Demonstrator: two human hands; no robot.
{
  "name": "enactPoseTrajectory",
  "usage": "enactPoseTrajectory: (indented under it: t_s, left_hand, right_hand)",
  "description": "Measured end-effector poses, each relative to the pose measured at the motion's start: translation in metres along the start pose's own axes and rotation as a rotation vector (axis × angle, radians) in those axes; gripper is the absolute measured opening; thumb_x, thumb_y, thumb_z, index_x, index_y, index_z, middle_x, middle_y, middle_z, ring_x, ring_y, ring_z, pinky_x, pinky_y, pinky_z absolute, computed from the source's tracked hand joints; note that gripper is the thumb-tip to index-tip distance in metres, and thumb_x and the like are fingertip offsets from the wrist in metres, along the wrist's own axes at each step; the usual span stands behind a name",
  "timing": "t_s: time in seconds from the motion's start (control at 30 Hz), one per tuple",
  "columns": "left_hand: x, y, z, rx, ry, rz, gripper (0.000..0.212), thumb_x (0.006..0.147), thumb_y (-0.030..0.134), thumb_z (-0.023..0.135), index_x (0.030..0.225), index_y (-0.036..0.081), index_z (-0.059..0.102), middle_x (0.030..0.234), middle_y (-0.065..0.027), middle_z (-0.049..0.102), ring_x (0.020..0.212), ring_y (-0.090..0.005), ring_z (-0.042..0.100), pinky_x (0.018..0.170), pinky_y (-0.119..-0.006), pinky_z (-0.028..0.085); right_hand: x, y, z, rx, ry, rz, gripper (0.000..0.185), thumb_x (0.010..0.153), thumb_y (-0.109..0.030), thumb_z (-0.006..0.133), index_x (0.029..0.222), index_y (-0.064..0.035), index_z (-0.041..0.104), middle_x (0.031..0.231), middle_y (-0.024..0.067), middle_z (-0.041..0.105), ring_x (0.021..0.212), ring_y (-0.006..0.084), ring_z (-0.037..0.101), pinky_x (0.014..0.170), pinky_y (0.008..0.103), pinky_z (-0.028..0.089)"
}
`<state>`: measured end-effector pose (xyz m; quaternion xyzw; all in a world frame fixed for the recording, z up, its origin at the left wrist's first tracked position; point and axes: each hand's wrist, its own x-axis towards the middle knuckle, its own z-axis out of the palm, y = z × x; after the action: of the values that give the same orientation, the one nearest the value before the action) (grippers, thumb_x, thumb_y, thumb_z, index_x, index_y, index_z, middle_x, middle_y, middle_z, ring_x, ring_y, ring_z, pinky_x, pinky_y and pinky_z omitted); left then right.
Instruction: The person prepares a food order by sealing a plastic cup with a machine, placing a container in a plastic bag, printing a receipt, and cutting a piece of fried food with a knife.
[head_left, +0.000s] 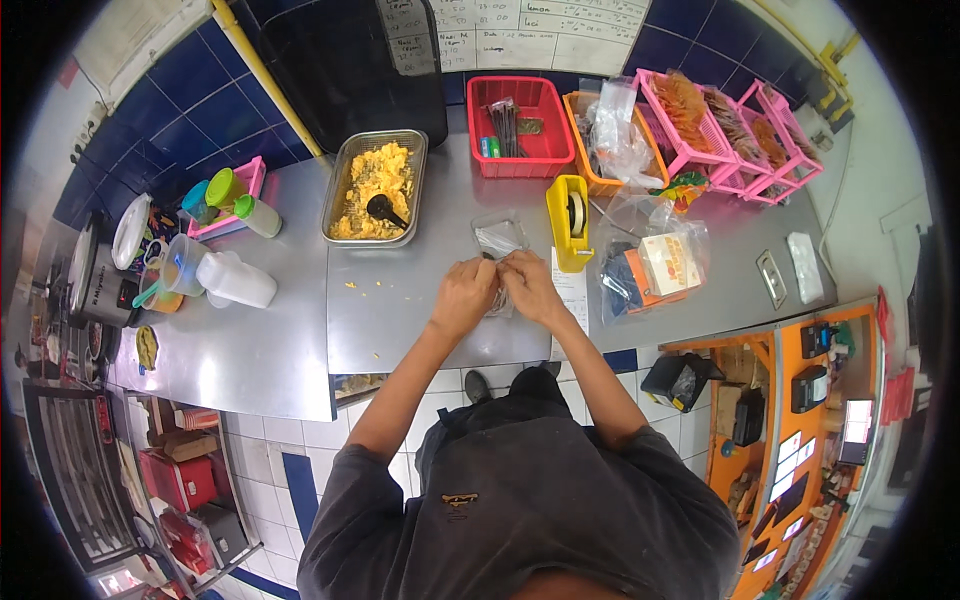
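Note:
My left hand (469, 289) and my right hand (532, 285) meet over the steel counter, fingertips bent inward and nearly touching. Both pinch a clear plastic packet (498, 306), whose lower end shows between the wrists with thin pale items inside. A small dark bit peeks out at the left fingertips; what it is I cannot tell. Just beyond the fingers lies a clear plastic container (501, 234) with white, thin contents. To the right of my right hand stands a yellow tape dispenser (571, 225), and a printed paper slip (571, 292) lies partly under my right forearm.
A metal tray of scrambled egg (375, 187) with a black spoon stands at the left. Red (520, 166) and orange baskets (656, 169), pink racks (694, 127) and a bagged box (664, 262) line the back and right. Plastic containers (238, 279) and a cooker (105, 277) crowd the far left.

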<state>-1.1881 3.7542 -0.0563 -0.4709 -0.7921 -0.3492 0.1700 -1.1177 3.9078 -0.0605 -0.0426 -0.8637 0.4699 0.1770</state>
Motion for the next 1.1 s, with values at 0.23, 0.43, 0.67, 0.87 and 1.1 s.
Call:
enactPoseTrajectory:
  t_s: [0.23, 0.43, 0.67, 0.87, 1.1]
  left_hand:
    - [0.006, -0.011, -0.008, -0.013, 0.085, 0.068, 0.018, 0.084, 0.01, 0.072, 0.087, 0.007, 0.054, 0.088, -0.0135, 0.059, 0.074, -0.0322, 0.059, 0.066, -0.044, 0.049]
    - [0.008, -0.01, -0.022, 0.141, 0.102, 0.132, 0.018, 0.086, 0.019, 0.073, 0.089, 0.007, 0.059, 0.105, -0.013, 0.06, 0.087, -0.029, 0.059, 0.074, -0.042, 0.048]
    - [0.003, -0.006, -0.028, 0.107, -0.121, 0.049, 0.023, 0.085, 0.017, 0.074, 0.077, 0.002, 0.058, 0.088, -0.0113, 0.055, 0.088, -0.0321, 0.059, 0.074, -0.043, 0.049]
    - [-0.056, -0.015, -0.03, -0.107, -0.3, -0.183, 0.019, 0.09, 0.011, 0.066, 0.077, -0.001, 0.061, 0.083, -0.0161, 0.058, 0.082, -0.0367, 0.06, 0.072, -0.047, 0.051]
    - [-0.069, -0.016, -0.031, -0.334, -0.292, -0.4, 0.016, 0.092, 0.01, 0.066, 0.083, -0.003, 0.061, 0.08, -0.0191, 0.058, 0.073, -0.0385, 0.06, 0.067, -0.047, 0.048]
  right_hand:
    - [0.007, 0.0, 0.007, 0.116, -0.04, 0.184, 0.028, 0.098, -0.022, 0.063, 0.093, 0.0033, 0.074, 0.086, 0.0096, 0.069, 0.083, 0.0206, 0.062, 0.077, 0.035, 0.048]
    - [0.009, -0.005, 0.002, 0.445, -0.067, 0.357, 0.028, 0.098, -0.022, 0.068, 0.104, 0.0035, 0.076, 0.092, 0.0047, 0.074, 0.085, 0.0094, 0.062, 0.078, 0.0261, 0.048]
    - [0.018, 0.014, 0.005, 0.186, 0.143, 0.215, 0.02, 0.094, -0.018, 0.072, 0.095, 0.0015, 0.077, 0.08, 0.0079, 0.073, 0.073, 0.0112, 0.062, 0.067, 0.0307, 0.05]
    - [0.011, 0.054, 0.013, -0.302, 0.285, -0.004, 0.018, 0.089, -0.013, 0.073, 0.088, 0.0048, 0.074, 0.079, 0.0212, 0.069, 0.066, 0.0354, 0.066, 0.065, 0.0411, 0.051]
    - [0.007, 0.063, 0.0, -0.193, 0.22, 0.133, 0.022, 0.091, -0.017, 0.073, 0.084, 0.0035, 0.073, 0.079, 0.0149, 0.071, 0.068, 0.0243, 0.066, 0.064, 0.0367, 0.051]
